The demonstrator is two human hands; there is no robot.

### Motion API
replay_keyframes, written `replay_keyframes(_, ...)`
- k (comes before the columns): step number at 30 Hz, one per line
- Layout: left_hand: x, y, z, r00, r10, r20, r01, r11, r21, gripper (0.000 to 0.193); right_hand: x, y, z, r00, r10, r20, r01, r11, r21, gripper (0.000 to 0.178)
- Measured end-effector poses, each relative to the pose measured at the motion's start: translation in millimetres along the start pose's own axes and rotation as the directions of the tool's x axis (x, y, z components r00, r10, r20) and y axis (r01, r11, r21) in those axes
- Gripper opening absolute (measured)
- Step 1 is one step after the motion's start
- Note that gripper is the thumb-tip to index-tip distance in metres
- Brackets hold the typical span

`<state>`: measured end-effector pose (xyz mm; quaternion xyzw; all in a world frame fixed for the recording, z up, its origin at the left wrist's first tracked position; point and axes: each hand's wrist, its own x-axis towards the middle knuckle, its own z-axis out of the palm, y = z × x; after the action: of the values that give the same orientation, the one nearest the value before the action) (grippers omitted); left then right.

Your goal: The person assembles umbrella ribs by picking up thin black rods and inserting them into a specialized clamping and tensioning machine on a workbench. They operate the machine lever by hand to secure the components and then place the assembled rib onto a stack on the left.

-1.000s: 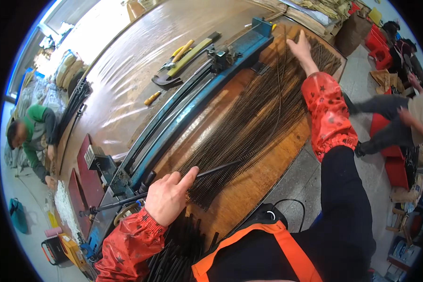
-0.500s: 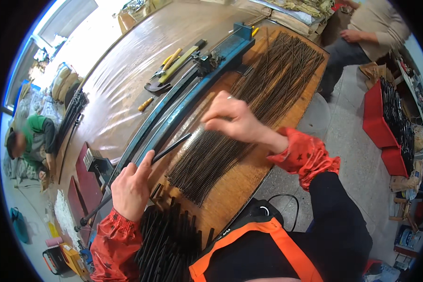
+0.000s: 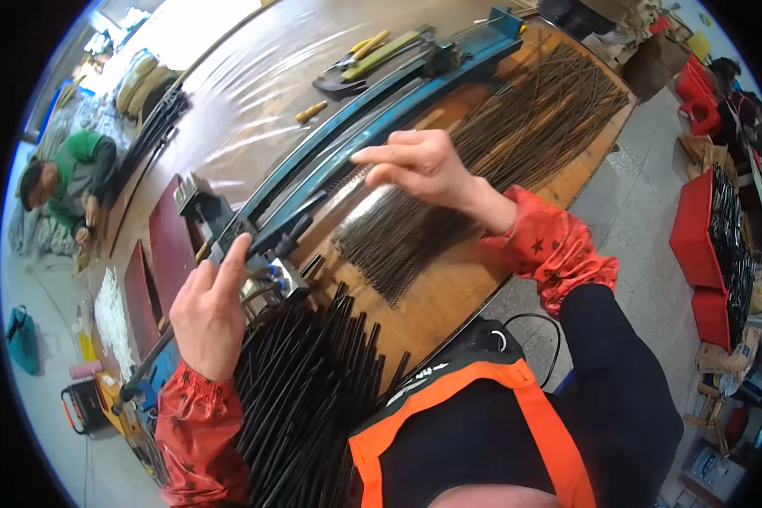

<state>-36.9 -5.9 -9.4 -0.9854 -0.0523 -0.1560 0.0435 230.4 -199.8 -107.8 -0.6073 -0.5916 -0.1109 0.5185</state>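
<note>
My left hand (image 3: 207, 317) is closed around a long thin black tube (image 3: 310, 206), its index finger stretched along it. The tube slants up to the right across the blue metal rail's near end. Above the rail's near side, my right hand (image 3: 427, 169) pinches a thin coil spring (image 3: 344, 184), which runs toward the tube's upper end. Whether the spring's tip is inside the tube I cannot tell. Many dark coil springs (image 3: 389, 245) lie side by side on the wooden board below my right hand. Beside my left forearm is a heap of black tubes (image 3: 300, 385).
The blue rail (image 3: 381, 127) crosses the plastic-covered table, with a clamp fixture (image 3: 279, 279) at its near end. Pliers (image 3: 343, 76) and a short wooden handle (image 3: 311, 112) lie beyond. A person in green (image 3: 80, 169) works at far left. Red bins (image 3: 694, 229) stand at right.
My view has turned, so the table sits differently in it and a person at upper right is out of sight. My right hand, blurred before, now shows the spring near the tube's end.
</note>
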Motion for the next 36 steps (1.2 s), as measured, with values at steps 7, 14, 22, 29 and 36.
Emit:
replay_keyframes(7, -18, -12, 5, 0.999, 0.002, -0.039, -0.002, 1.0, 0.006, 0.045, 6, -5, 44, 0.982, -0.183, -0.056, 0.176, 0.979, -0.103, 0.031)
replay_keyframes(14, -54, -118, -34, 0.923, -0.297, -0.243, 0.296, 0.954, -0.042, 0.023, -9, 52, 49, 0.905, 0.392, 0.163, -0.399, 0.917, 0.014, 0.021)
replay_keyframes(22, -90, -123, -56, 0.858, -0.356, -0.37, 0.349, 0.933, -0.091, 0.021, 105, -23, 188, 0.879, 0.128, 0.46, -0.371, 0.79, 0.489, 0.025)
replay_keyframes(29, -163, -136, -47, 0.823, -0.505, -0.26, 0.505, 0.86, -0.074, 0.022, 117, -43, 198, 0.933, 0.032, 0.358, -0.174, 0.912, 0.371, 0.019)
replay_keyframes(36, -171, -140, -42, 0.807, -0.51, -0.297, 0.5, 0.858, -0.115, 0.024, 127, -34, 231, 0.88, -0.064, 0.471, -0.053, 0.971, 0.232, 0.023)
